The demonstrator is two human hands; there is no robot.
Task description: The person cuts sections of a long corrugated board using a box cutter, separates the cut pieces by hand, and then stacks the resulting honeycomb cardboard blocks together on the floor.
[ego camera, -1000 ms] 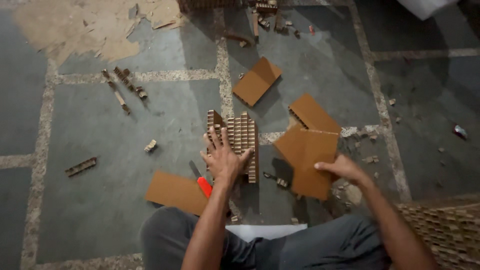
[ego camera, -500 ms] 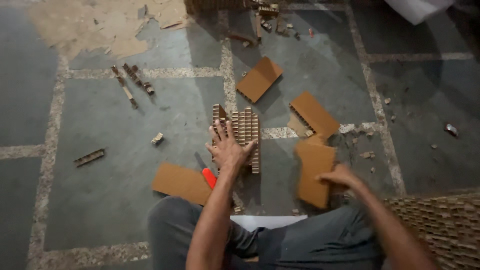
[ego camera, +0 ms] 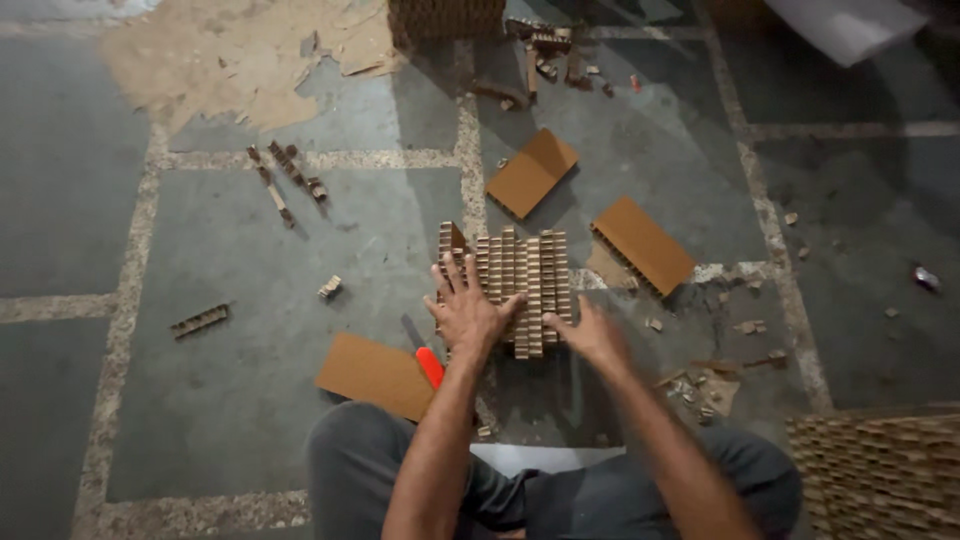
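Observation:
A block of corrugated cardboard strips [ego camera: 520,280] lies on the stone floor in front of me, ridged side up. My left hand [ego camera: 466,312] presses flat on its left part, fingers spread. My right hand [ego camera: 592,334] rests at its lower right edge, fingers touching the strips and holding nothing. A red-handled knife [ego camera: 428,362] lies just left of my left wrist, partly on a flat cardboard sheet [ego camera: 374,374].
Two brown cardboard pieces [ego camera: 532,172] [ego camera: 642,244] lie beyond the block. Loose strip scraps [ego camera: 284,182] [ego camera: 200,322] lie at the left, crumbs [ego camera: 700,384] at the right. A woven honeycomb panel [ego camera: 880,474] sits at the lower right, another [ego camera: 446,16] at the top.
My right hand let go of the cardboard sheet it held at the right and moved left onto the strip block. The left hand stayed on the block.

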